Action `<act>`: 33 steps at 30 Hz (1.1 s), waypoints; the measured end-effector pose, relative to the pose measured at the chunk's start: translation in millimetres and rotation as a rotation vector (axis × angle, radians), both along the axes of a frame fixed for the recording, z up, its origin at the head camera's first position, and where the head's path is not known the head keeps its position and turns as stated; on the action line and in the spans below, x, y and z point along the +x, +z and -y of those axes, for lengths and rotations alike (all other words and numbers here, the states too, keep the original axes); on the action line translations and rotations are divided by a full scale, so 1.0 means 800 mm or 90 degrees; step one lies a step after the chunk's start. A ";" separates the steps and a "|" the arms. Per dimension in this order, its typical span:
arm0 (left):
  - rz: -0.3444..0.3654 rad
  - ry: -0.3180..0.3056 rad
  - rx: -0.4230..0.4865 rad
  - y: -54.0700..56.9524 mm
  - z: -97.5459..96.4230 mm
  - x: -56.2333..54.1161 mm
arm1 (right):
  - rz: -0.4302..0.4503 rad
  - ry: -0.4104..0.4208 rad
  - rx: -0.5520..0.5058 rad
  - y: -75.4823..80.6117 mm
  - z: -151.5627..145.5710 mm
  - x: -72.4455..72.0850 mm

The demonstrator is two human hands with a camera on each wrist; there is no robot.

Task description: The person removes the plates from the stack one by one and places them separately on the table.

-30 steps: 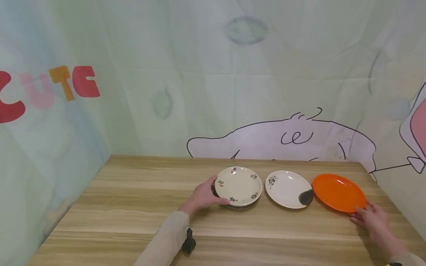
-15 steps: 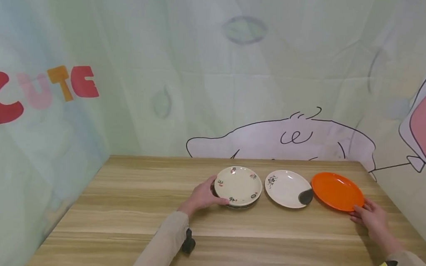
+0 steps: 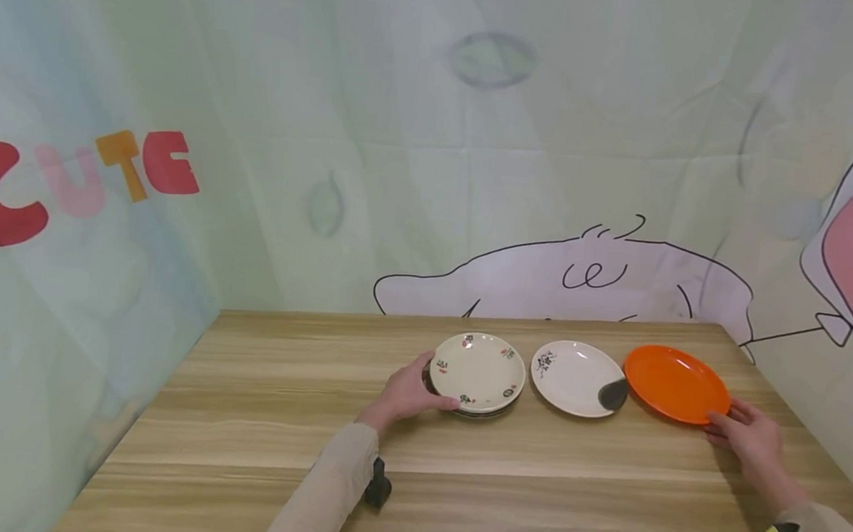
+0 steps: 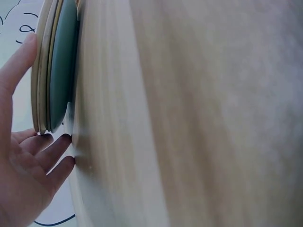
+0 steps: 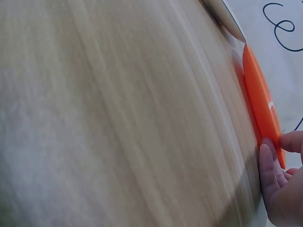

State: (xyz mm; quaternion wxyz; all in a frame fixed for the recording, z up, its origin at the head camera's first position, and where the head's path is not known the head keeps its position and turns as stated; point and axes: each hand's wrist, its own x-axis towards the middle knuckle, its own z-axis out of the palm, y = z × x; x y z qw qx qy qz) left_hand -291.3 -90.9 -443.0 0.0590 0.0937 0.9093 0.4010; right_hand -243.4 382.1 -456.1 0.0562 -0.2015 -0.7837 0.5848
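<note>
A stack of plates (image 3: 477, 372) lies right of the table's middle, a cream one with small floral marks on top. My left hand (image 3: 407, 394) grips its left edge, thumb on the near rim and fingers along the side. In the left wrist view several rims show, with a green plate (image 4: 63, 66) lowest. My right hand (image 3: 752, 446) pinches the near right rim of an orange oval plate (image 3: 676, 384), thumb above and fingers beneath. In the right wrist view that plate's far end stays near the table.
Between the stack and the orange plate lies a white oval plate (image 3: 575, 378) with a dark patch, close to the orange plate. The wooden table (image 3: 298, 373) ends at a printed cloth backdrop (image 3: 316, 140) behind and at the sides.
</note>
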 end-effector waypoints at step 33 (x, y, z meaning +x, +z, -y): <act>0.005 0.005 0.017 0.000 0.000 -0.001 | -0.079 0.123 0.242 0.049 0.030 -0.021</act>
